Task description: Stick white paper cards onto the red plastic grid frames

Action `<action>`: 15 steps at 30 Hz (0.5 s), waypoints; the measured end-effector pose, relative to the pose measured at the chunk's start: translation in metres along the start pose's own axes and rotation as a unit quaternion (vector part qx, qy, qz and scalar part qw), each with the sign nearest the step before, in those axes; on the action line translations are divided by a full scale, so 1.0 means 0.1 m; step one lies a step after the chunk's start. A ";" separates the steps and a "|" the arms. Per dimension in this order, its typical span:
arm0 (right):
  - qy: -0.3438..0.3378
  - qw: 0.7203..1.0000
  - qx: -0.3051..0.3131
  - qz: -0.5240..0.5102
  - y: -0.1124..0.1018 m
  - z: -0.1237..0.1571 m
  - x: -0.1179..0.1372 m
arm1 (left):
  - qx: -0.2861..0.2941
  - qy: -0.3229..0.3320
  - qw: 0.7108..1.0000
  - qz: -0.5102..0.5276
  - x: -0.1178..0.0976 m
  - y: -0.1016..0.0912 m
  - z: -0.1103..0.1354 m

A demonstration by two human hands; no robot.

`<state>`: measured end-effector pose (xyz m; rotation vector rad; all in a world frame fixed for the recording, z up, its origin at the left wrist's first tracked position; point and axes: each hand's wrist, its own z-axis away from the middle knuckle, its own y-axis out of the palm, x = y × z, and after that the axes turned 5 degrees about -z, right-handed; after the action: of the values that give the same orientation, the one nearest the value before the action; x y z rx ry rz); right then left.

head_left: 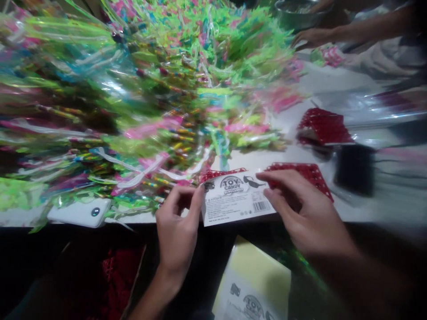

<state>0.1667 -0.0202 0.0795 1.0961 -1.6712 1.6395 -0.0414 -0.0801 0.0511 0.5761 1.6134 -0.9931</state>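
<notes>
A white printed paper label (238,209) reading "Toy Candy" is stretched between my hands at the table's front edge. My left hand (178,222) pinches its left edge between thumb and fingers. At the right end, my right hand (303,206) has its thumb on the label's front and its index finger at the top edge. Red perforated plastic baskets (310,171) lie just behind the label and the right hand. Below the table edge is a stack of yellowish sheets (267,262), its top one bearing the same print.
A heap of wrapped, brightly coloured candy toys (187,89) covers the left and back of the table. A white phone (80,212) lies front left. Another red basket (325,124) and a dark object (355,169) stand right. Another person's hand (310,39) reaches in at the back right.
</notes>
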 end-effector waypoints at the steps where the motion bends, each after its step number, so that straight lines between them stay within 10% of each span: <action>1: -0.006 1.000 -0.006 0.001 0.02 0.00 0.00 | 0.002 -0.003 1.000 0.000 0.02 0.02 -0.01; 15: 0.034 0.999 -0.011 -0.021 0.12 0.03 -0.05 | 0.012 -0.011 1.000 0.005 0.08 0.08 -0.02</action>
<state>0.1598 -0.0231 0.0691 1.0473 -1.6079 1.6106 -0.0383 -0.0750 0.0412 0.5877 1.5795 -1.0083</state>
